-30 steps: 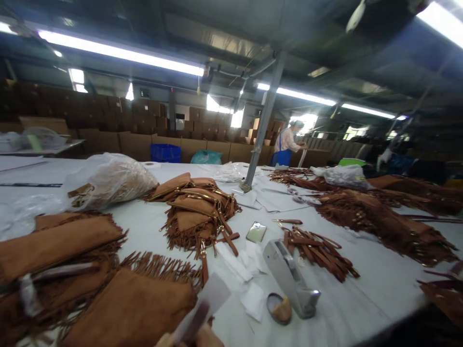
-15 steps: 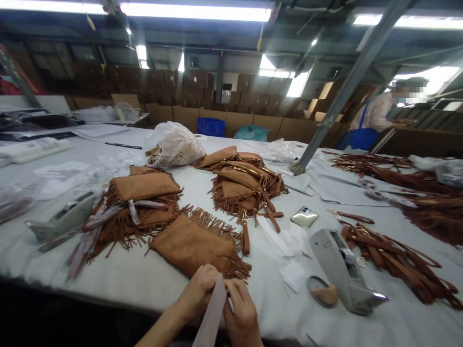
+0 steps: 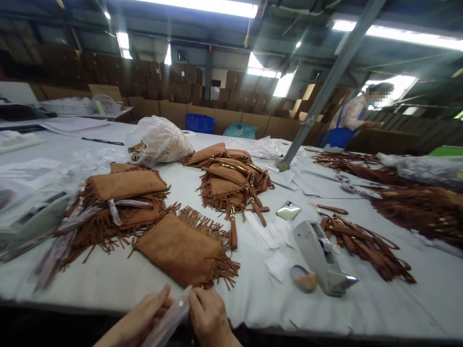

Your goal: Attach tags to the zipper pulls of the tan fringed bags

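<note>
At the table's near edge, my left hand [image 3: 154, 308] is closed lightly around a narrow translucent plastic sleeve [image 3: 168, 318], with its fingers partly hidden behind it. Close to the sleeve's upper end, my right hand [image 3: 208, 313] is pinched shut; its fingertips are partly hidden. Inside the sleeve shows a brownish strip that I cannot make out clearly. Just beyond both hands lies a tan suede pouch [image 3: 181, 248] with fringed edges. More fringed pouches [image 3: 126, 185] are stacked to its left, with plastic-wrapped straps [image 3: 87, 214] across them.
Zippered pouches [image 3: 226, 180] with wrist straps are heaped mid-table. To the right are a phone [image 3: 288, 210], a tape dispenser [image 3: 320, 258], a tape roll [image 3: 303, 278] and loose brown straps [image 3: 365, 246]. A slanted metal post [image 3: 314, 111] rises behind. A co-worker [image 3: 347, 118] stands at the far right.
My view has turned rightward, so the table's things sit further left. My hands, close together before, are now further apart, the left lower along the sleeve and the right at its upper end.
</note>
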Available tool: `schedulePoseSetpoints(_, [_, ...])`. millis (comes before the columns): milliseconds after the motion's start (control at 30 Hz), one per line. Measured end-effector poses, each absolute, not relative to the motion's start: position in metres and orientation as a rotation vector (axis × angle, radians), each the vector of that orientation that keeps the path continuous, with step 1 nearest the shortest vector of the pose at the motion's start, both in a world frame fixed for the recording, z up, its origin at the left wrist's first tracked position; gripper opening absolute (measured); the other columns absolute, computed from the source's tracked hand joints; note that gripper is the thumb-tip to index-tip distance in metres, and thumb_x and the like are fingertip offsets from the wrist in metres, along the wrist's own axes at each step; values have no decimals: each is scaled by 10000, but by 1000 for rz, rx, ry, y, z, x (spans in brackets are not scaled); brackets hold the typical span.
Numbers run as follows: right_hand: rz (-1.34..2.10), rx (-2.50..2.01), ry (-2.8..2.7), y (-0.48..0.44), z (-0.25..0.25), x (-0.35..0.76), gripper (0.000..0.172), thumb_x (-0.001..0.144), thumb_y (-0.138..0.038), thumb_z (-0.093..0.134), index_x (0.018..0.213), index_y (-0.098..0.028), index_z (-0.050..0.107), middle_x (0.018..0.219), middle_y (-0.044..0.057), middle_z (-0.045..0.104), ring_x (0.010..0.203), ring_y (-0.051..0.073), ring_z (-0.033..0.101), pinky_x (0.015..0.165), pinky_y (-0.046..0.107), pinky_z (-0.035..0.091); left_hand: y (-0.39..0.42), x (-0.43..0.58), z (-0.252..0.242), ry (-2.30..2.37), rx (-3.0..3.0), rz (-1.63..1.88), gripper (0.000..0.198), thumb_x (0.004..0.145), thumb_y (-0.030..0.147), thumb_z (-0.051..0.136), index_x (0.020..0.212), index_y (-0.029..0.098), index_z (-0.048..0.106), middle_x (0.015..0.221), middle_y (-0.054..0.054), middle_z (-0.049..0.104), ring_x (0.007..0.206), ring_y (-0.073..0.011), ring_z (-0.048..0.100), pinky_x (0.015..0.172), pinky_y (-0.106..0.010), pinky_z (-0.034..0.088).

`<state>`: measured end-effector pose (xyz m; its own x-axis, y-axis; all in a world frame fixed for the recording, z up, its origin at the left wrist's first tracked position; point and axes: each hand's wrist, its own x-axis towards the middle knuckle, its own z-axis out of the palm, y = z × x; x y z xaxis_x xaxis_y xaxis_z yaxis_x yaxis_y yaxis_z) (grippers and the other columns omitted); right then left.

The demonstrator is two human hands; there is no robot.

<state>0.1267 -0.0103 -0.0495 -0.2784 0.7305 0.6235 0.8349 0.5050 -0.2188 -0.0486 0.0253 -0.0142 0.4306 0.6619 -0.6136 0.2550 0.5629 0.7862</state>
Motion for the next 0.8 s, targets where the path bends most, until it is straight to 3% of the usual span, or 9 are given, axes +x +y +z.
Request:
schedulePoseSetpoints(133, [126, -1172, -1998, -23, -58, 118, 257, 916, -151, 396, 977, -174, 645, 803, 86, 682, 702, 182, 622, 628, 294, 494, 4, -60, -23, 1029, 972, 326, 508, 658, 665, 625, 650, 160, 565, 518, -5, 613, 401, -93, 466, 417, -194, 283])
schedulePoseSetpoints(233, [597, -1341, -1669, -34, -62, 127, 255, 906, -311, 463, 1009, -189, 662, 904, 104, 705, 827, 214, 653, 737, 318, 520, -2, -64, -38, 1101, 967, 368, 509, 680, 658, 603, 674, 150, 564, 530, -9, 609, 371, -78, 445, 393, -183, 229])
schedulePoseSetpoints(333, [1238, -1612, -1157, -42, -66, 136, 441, 830, -556, 499, 762, -160, 681, 607, 64, 666, 544, 177, 620, 525, 272, 495, -6, -63, -47, 1107, 942, 355, 503, 716, 649, 564, 741, 146, 583, 591, -30, 634, 401, -100, 490, 399, -188, 261])
schedulePoseSetpoints(433, [1652, -1579, -694, -39, -68, 131, 587, 682, -714, 548, 730, -138, 643, 566, 43, 639, 412, 114, 539, 373, 203, 382, -5, -55, -49, 1069, 962, 383, 502, 708, 633, 580, 719, 131, 601, 608, -33, 623, 467, -117, 513, 453, -211, 321])
schedulePoseSetpoints(567, [1589, -1526, -517, -25, -64, 122, 595, 578, -697, 653, 793, -143, 618, 572, 7, 622, 375, 72, 481, 343, 167, 315, 1, -39, -47, 1053, 999, 446, 511, 684, 637, 594, 637, 128, 591, 559, 9, 537, 505, -107, 451, 513, -229, 319])
schedulePoseSetpoints(700, [1399, -1560, -621, -15, -57, 125, 513, 671, -616, 629, 884, -150, 634, 506, -42, 548, 348, 68, 401, 345, 185, 281, 4, -33, -39, 1077, 1030, 499, 496, 696, 611, 600, 566, 134, 553, 499, 47, 436, 469, -75, 312, 485, -226, 230])
schedulePoseSetpoints(800, [1319, -1590, -906, -12, -49, 131, 383, 756, -516, 594, 812, -146, 675, 542, -13, 560, 401, 91, 422, 389, 214, 330, 2, -39, -28, 1100, 1012, 526, 476, 715, 589, 592, 568, 138, 560, 498, 38, 465, 466, -81, 349, 482, -222, 245])
